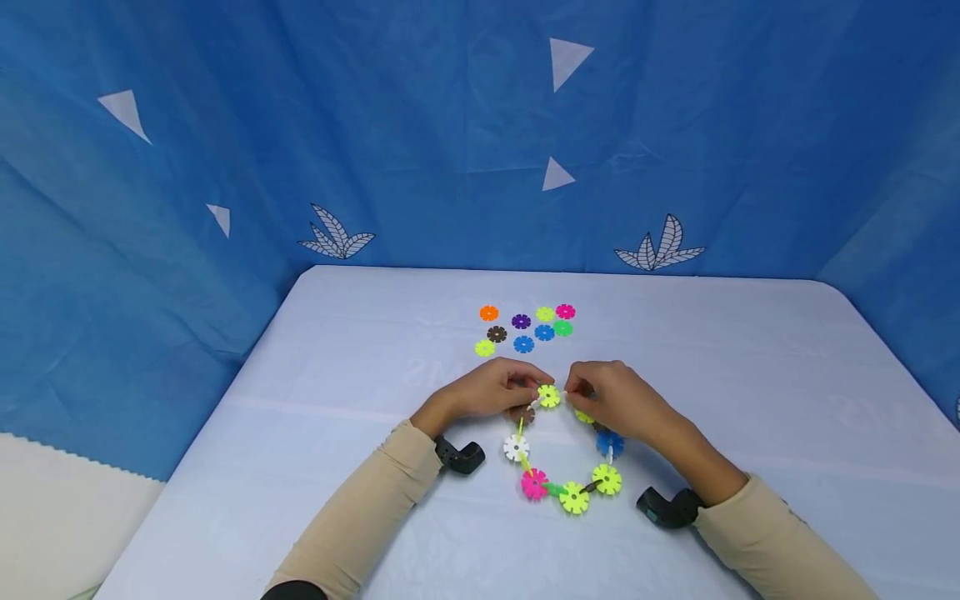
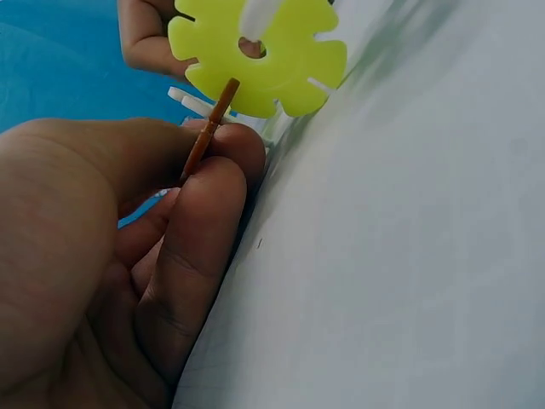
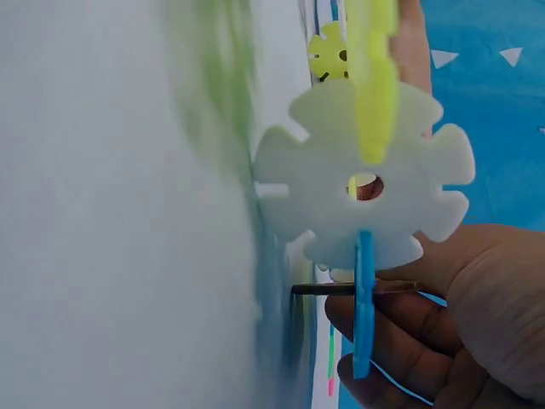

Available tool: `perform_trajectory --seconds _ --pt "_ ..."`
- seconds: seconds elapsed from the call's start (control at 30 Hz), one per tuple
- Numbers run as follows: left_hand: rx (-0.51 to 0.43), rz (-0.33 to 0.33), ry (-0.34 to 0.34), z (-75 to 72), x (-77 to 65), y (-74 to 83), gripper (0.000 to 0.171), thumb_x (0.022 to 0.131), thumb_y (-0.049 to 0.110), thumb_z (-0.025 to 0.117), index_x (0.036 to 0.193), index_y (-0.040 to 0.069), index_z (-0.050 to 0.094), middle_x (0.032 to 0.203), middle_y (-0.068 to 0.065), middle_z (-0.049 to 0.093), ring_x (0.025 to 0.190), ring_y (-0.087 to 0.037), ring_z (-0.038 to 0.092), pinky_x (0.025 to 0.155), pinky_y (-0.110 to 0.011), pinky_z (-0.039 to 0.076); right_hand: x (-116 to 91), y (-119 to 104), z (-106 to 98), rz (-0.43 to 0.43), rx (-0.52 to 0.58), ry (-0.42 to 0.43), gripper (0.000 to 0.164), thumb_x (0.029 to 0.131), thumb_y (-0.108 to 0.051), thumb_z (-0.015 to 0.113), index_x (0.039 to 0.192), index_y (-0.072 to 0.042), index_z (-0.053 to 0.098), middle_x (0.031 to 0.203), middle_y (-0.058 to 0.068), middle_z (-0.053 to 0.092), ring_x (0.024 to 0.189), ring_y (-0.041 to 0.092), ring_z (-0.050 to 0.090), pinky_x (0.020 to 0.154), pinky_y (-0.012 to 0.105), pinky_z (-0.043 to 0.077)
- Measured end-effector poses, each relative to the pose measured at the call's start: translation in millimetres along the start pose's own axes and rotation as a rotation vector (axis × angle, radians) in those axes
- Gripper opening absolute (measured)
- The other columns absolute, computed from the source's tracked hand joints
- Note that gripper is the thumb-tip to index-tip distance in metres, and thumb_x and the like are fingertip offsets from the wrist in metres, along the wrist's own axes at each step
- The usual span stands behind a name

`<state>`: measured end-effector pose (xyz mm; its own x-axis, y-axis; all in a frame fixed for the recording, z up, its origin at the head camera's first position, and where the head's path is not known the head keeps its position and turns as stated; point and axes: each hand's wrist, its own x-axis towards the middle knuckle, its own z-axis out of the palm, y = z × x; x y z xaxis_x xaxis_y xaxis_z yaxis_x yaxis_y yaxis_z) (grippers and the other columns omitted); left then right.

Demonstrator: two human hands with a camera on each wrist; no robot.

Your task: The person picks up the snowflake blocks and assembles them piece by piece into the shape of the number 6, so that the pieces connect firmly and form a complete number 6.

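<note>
A ring of coloured plastic snowflake discs (image 1: 574,498), joined slot into slot, stands between the two hands over the white table. My left hand (image 1: 498,389) grips its far left part, fingertips beside a yellow disc (image 1: 549,396). In the left wrist view, thumb and finger pinch close to a brown disc (image 2: 207,136) seen edge-on against the yellow one. My right hand (image 1: 618,398) pinches the ring's far right part, near a small white edge (image 1: 566,397); its fingertips are partly hidden. The right wrist view shows a white disc (image 3: 315,196) with a blue disc (image 3: 364,315) slotted below it.
Loose discs lie beyond the hands: an orange one (image 1: 489,313), a purple one (image 1: 521,322), a brown one (image 1: 497,334) and several others. A blue curtain (image 1: 450,125) hangs behind the white table (image 1: 360,333). Dark wrist cameras (image 1: 461,457) sit under both forearms.
</note>
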<state>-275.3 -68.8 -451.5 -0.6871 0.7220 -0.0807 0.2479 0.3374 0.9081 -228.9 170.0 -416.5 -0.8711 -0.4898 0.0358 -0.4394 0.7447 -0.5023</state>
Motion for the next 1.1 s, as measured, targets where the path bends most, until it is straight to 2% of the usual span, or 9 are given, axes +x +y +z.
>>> perform_trajectory --seconds 0.17,0.3,0.4,0.7,0.8,0.97,1.03,1.1 --pt "-0.024 -0.006 -0.003 0.0 -0.6 -0.7 0.028 0.102 0.007 0.061 0.129 0.008 0.068 0.094 -0.002 0.066 0.069 -0.013 0.059 0.07 -0.026 0.05 -3.9 3.0 -6.4 0.008 -0.024 -0.018 0.021 0.086 -0.016 0.082 0.104 -0.012 0.073 0.089 -0.007 0.068 0.084 0.013 0.064 0.077 0.037 0.057" --pt "-0.046 -0.005 -0.008 0.9 -0.1 -1.4 0.029 0.102 0.006 0.06 0.13 0.008 0.068 0.093 -0.004 0.067 0.067 -0.014 0.06 0.067 -0.027 0.051 -4.2 3.3 -6.0 -0.004 -0.039 -0.015 0.009 0.088 -0.015 0.081 0.092 -0.017 0.073 0.08 -0.011 0.065 0.075 0.009 0.06 0.07 0.032 0.054" --pt "-0.067 -0.006 -0.013 1.7 0.2 -1.5 0.029 0.102 0.005 0.059 0.131 0.007 0.067 0.089 -0.005 0.068 0.065 -0.014 0.061 0.064 -0.027 0.052 -4.3 1.6 -4.2 -0.008 -0.052 -0.023 0.01 0.089 -0.014 0.08 0.085 -0.019 0.071 0.073 -0.014 0.062 0.067 0.007 0.056 0.064 0.028 0.051" --pt "-0.047 0.005 0.003 3.4 1.5 -1.4 0.028 0.101 0.004 0.06 0.128 0.005 0.07 0.078 -0.003 0.067 0.06 -0.012 0.054 0.061 -0.026 0.048 -3.6 0.3 0.4 -0.121 -0.135 0.05 0.012 0.086 -0.012 0.083 0.082 -0.017 0.072 0.071 -0.015 0.061 0.064 0.004 0.052 0.063 0.025 0.051" --pt "-0.038 0.013 0.004 3.9 2.7 -1.6 0.028 0.101 0.003 0.06 0.127 0.005 0.07 0.079 -0.003 0.068 0.059 -0.013 0.054 0.06 -0.026 0.048 -3.4 0.3 0.8 -0.119 -0.134 0.057 0.013 0.085 -0.012 0.083 0.082 -0.017 0.072 0.072 -0.014 0.061 0.065 0.005 0.052 0.064 0.025 0.051" --pt "-0.01 0.013 0.007 3.4 3.5 -1.0 0.027 0.102 0.005 0.06 0.127 0.007 0.07 0.087 -0.002 0.068 0.061 -0.013 0.056 0.062 -0.026 0.049 -3.4 5.8 -3.0 -0.035 -0.036 -0.051 0.009 0.091 -0.014 0.077 0.089 -0.017 0.069 0.074 -0.012 0.059 0.068 0.009 0.053 0.065 0.027 0.051" --pt "0.003 0.013 0.014 2.8 3.2 -1.3 0.026 0.102 0.006 0.06 0.126 0.008 0.07 0.091 -0.001 0.068 0.064 -0.012 0.057 0.065 -0.026 0.05 -4.6 11.4 -6.6 0.003 0.048 -0.112 0.004 0.095 -0.014 0.073 0.097 -0.016 0.069 0.077 -0.009 0.059 0.07 0.012 0.055 0.066 0.028 0.052" --pt "0.008 0.016 0.015 2.6 3.0 -2.0 0.025 0.102 0.006 0.061 0.125 0.008 0.07 0.093 0.0 0.068 0.065 -0.012 0.058 0.066 -0.027 0.05 -6.9 18.6 -11.4 0.037 0.139 -0.162 0.007 0.098 -0.014 0.068 0.105 -0.013 0.069 0.08 -0.006 0.06 0.073 0.015 0.056 0.068 0.03 0.052"
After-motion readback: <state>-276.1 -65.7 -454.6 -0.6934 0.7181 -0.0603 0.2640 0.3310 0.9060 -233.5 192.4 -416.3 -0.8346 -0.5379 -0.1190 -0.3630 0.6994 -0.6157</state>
